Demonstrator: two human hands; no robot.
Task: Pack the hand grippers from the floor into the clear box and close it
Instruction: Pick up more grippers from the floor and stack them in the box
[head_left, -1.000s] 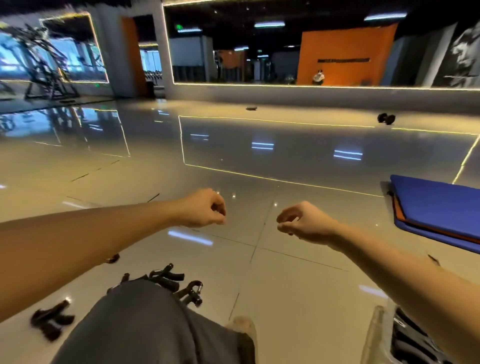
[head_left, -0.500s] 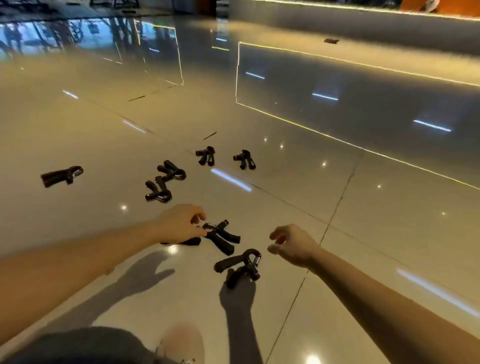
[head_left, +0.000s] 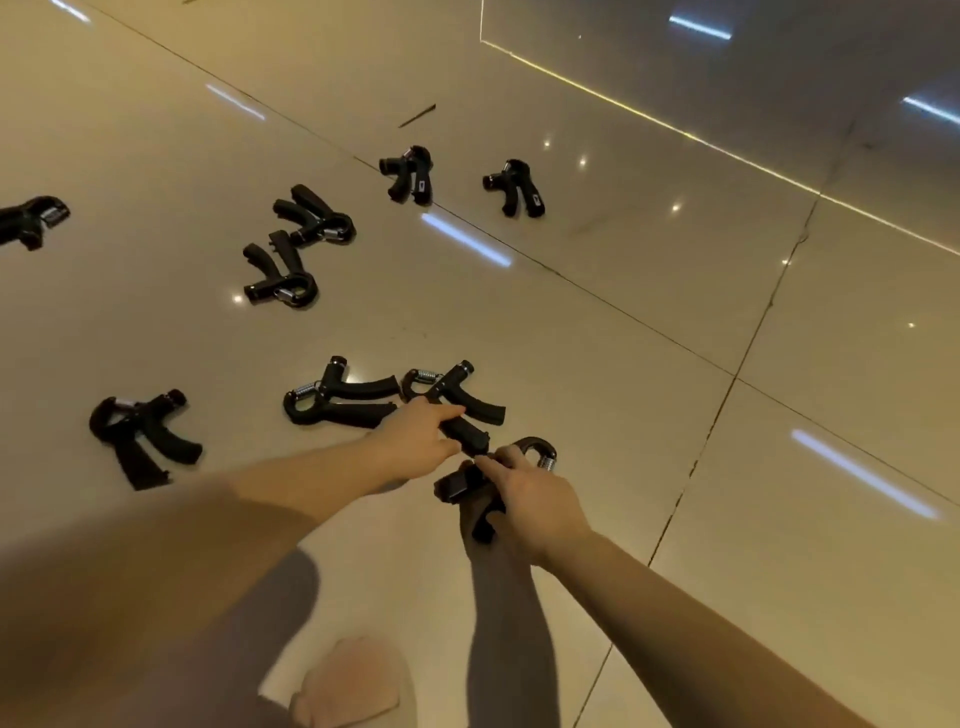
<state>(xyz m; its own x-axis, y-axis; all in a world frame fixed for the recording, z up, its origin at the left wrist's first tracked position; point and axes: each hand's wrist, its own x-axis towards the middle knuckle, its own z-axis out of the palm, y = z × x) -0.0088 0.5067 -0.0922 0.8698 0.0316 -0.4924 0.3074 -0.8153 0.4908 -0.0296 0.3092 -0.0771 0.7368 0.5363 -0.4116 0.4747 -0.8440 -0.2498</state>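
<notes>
Several black hand grippers lie scattered on the glossy tiled floor. My left hand closes its fingers around one handle of a hand gripper in the middle of the view. My right hand grips the nearest hand gripper just below it, covering most of its handles. Another hand gripper lies just left of my left hand, and one more lies further left. The clear box is out of view.
More hand grippers rest farther off: a pair at upper left, two near a tile seam, one at the left edge. My knee and foot fill the bottom. Bare tiles spread to the right.
The view has dropped from the gym room to the floor. Both hands moved down and forward from mid-air onto the two nearest hand grippers and closed on them.
</notes>
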